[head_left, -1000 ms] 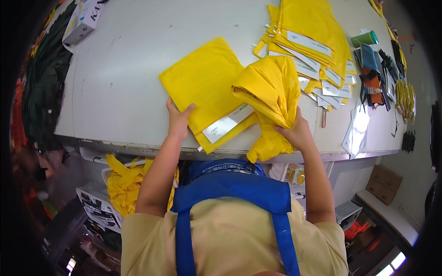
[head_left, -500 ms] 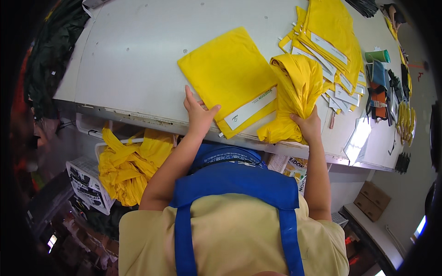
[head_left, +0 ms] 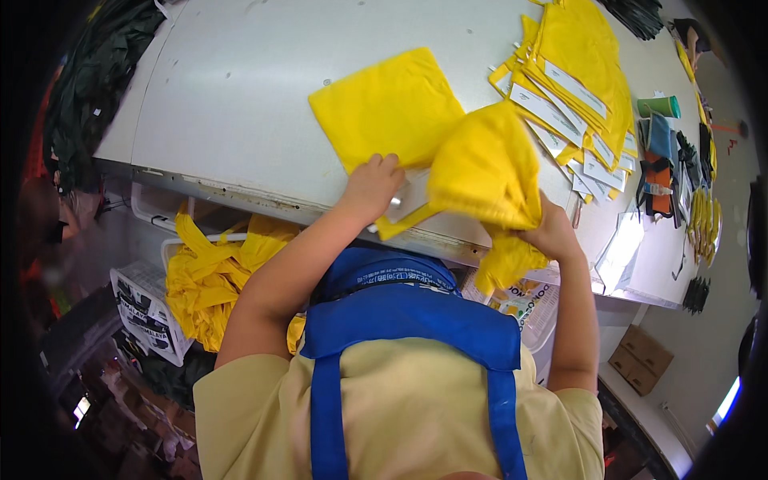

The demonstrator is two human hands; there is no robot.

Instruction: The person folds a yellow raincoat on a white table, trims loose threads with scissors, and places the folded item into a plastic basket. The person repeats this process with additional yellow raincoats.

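A folded yellow cloth piece with a white label strip lies near the front edge of the table. My left hand is on its lower left part, fingers curled in and closed against the cloth; the thumb and much of the label are hidden. My right hand grips a bunched yellow cloth, closed round its lower right side. That bunch is lifted over the right part of the folded piece, slightly blurred, and its tail hangs past the table edge.
A pile of labelled yellow pieces lies at the far right. Beyond it are a green roll and a clear sleeve. A basket of yellow cloth stands below the table on the left. Dark cloth hangs at the far left.
My right hand has raised the bunched cloth and swung its top leftward over the folded piece. My left hand has moved right and up onto the folded piece, its fingers curling in.
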